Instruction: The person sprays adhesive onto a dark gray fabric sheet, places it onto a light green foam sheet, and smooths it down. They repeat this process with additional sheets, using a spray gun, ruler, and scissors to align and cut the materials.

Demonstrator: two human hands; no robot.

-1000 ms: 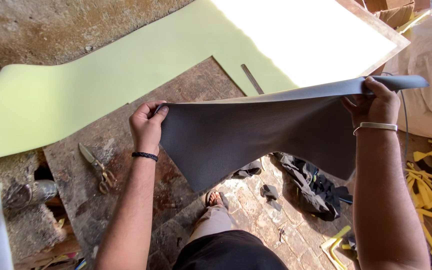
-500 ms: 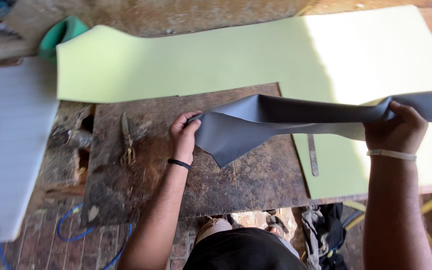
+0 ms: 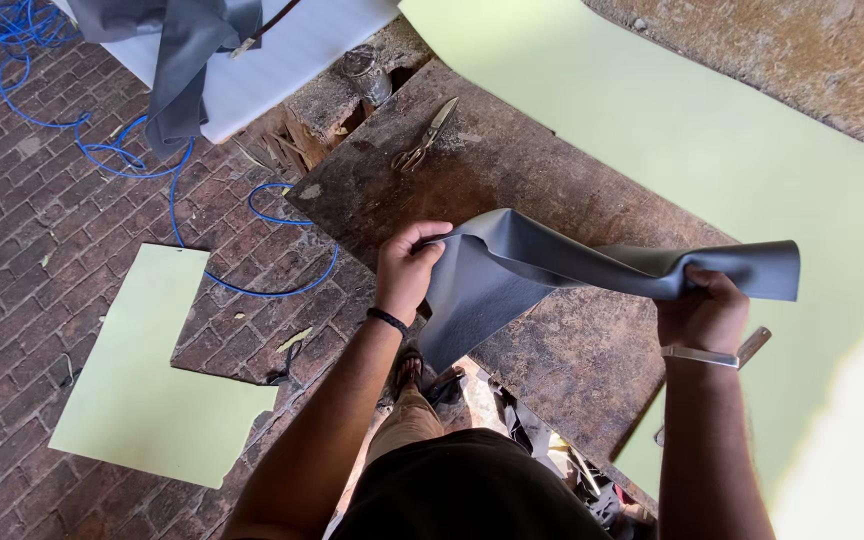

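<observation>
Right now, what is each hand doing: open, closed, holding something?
Left hand: closed, gripping one end of the grey sheet.
Right hand: closed, gripping the other end of the same sheet.

Your hands hold a plain grey sheet [image 3: 552,265]. Pale green sheet [image 3: 712,150] covers dark brown workbench [image 3: 512,170]. Blue cable [image 3: 102,150] crosses reddish brick floor [image 3: 42,260].

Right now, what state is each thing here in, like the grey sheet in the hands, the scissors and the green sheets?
Grey flexible sheet: held up, twisted, sagging between both hands.
Left hand: gripping the sheet's left edge.
Right hand: clenched on its right end.
Metal scissors: lying closed on the worn wooden table.
Large pale green sheet: spread flat over the table.
Smaller pale green sheet: flat on the brick floor.
Blue cable: looped loosely.
</observation>
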